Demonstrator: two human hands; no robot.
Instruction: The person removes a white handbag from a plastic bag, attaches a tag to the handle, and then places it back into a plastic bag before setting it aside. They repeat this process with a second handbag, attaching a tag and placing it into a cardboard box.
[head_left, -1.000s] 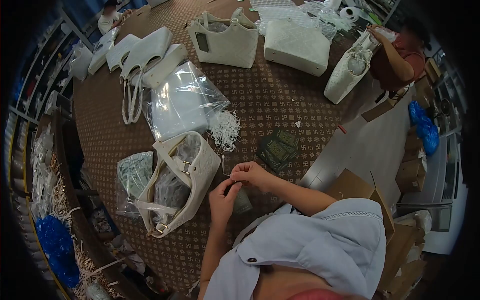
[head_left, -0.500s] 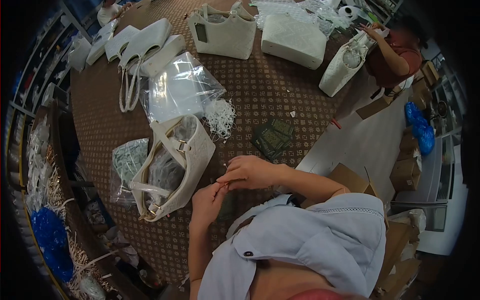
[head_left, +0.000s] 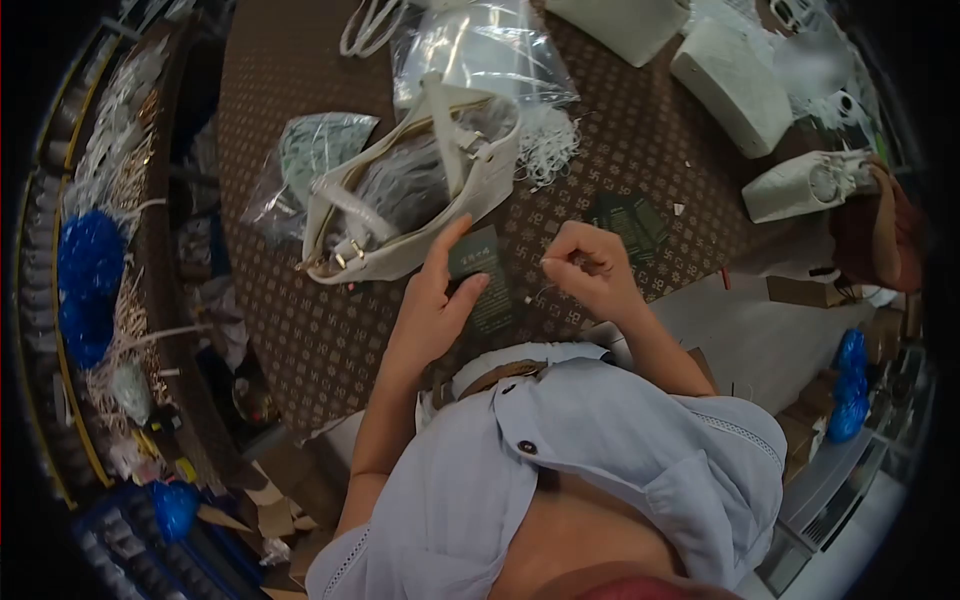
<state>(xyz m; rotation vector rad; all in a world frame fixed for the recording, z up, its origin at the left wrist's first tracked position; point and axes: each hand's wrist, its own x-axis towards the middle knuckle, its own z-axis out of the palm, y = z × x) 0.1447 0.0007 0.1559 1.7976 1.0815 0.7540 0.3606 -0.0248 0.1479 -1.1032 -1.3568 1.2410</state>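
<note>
While the dark green card (head_left: pixel 484 290) lies on the counter (head_left: pixel 290 350) near its front edge, the left hand (head_left: pixel 428 312) is spread open, thumb over the card. The right hand (head_left: pixel 596 275) pinches a thin cord (head_left: pixel 529 299), apart from the card; no attachment shows. The white handbag (head_left: pixel 420 185) crowds the left; patterned surface separates the card from more cards (head_left: pixel 630 222) rightward.

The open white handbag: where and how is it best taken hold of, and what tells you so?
Probably by the far strap of the open white handbag, coming from above, with fingers on one side of the band and thumb on the other. The strap is narrow and crosses the wide-open mouth, over the grey stuffing, which looks loose and would likely give if pinched.
</note>
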